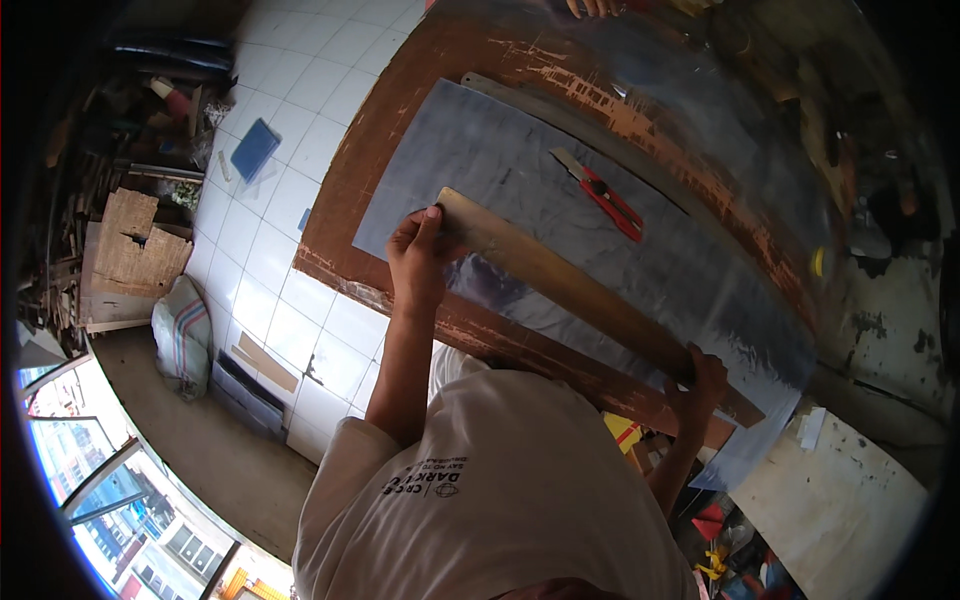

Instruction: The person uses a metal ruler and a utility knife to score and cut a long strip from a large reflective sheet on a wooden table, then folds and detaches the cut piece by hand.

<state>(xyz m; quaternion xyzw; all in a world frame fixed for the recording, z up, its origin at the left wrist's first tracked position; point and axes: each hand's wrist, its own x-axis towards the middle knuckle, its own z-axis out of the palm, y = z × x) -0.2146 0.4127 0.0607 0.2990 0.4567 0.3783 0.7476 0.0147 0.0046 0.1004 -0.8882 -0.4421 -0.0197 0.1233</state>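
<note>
- A long, flat, brownish strip (565, 278) runs slantwise from the centre of the frame toward the lower right, spanning the two hands, over a grey-blue sheet (400, 190) on a worn brown table (460, 45).
- The wearer's left hand (416, 243) is clasped around the strip's upper-left end, thumb on top.
- The right hand (700, 380) grips it just short of the lower-right end; the hands are well apart.
- A red-handled cutter knife (612, 205) lies above the strip, right of centre, near a grey bar (545, 108).
- Some left-hand fingers are hidden; the right forearm slips behind the pale shirt (530, 480). Whether the strip touches the sheet all along is hard to tell.
- The top edge cuts off another person's hand (594, 7).
- Dark lettering and a round emblem, upside down here, mark the shirt.
</note>
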